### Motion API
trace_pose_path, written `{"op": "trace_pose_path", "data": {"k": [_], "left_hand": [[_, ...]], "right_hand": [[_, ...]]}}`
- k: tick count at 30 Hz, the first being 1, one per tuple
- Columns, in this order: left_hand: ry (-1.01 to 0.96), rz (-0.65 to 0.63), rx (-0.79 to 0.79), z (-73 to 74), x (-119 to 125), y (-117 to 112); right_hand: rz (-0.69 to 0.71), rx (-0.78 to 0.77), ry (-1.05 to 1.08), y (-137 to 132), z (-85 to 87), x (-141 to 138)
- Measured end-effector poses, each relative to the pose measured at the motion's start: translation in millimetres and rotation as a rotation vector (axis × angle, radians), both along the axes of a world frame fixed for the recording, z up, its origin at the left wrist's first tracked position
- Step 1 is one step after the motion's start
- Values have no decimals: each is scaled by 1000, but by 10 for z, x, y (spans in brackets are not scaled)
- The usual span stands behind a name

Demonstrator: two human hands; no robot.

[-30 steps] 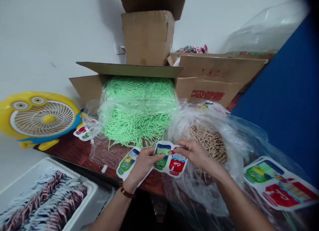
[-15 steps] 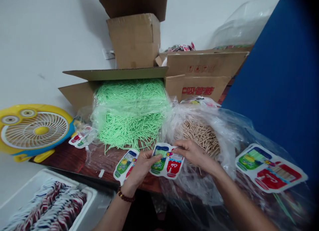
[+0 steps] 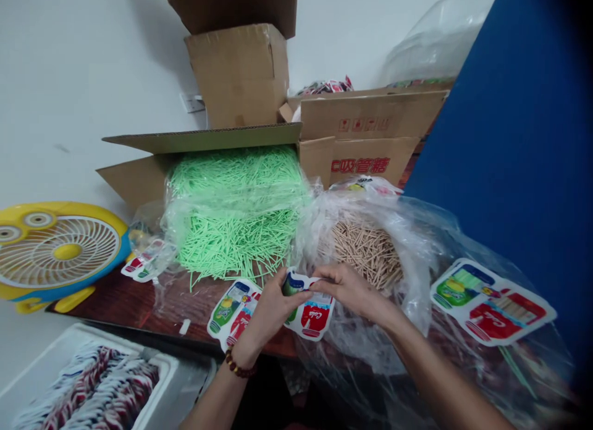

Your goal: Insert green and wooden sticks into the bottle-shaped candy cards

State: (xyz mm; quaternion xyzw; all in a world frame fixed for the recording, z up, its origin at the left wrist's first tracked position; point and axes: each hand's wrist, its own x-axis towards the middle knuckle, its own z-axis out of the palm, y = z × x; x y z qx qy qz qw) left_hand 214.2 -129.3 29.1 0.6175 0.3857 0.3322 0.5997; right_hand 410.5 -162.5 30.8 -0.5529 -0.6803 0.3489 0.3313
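Between my hands is a candy packet (image 3: 315,319) shaped like two bottles, one green and one red with "Cola" on it. My left hand (image 3: 273,309) pinches its green side, thumb across the front. My right hand (image 3: 345,288) has thumb and fingers closed on its top edge near the middle. A second packet (image 3: 231,309) lies on the table just left of my left hand, partly covered by it. Behind my hands, green candy sticks (image 3: 241,232) spill from a plastic-lined box, and brown sticks (image 3: 368,248) lie in an open clear bag.
Another packet (image 3: 493,301) rests on the plastic at right. A yellow fan (image 3: 67,252) stands at left, above a white bin (image 3: 169,374) of stacked packets. Cardboard boxes (image 3: 238,78) line the back wall, and a blue panel (image 3: 472,152) borders the right.
My left thumb has moved further right across the packet, and my right fingers have shifted left toward its middle. The whole view has shifted slightly.
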Motion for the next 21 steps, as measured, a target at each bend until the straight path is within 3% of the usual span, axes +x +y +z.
{"op": "trace_pose_path", "data": {"k": [10, 17, 21], "left_hand": [[147, 5, 16, -187, 63, -121], [172, -113, -67, -203, 41, -137], [166, -166, -131, -215, 58, -141]], "right_hand": [[-26, 31, -6, -82, -172, 3], [-90, 63, 13, -242, -267, -23], [-47, 15, 85, -282, -268, 177]]}}
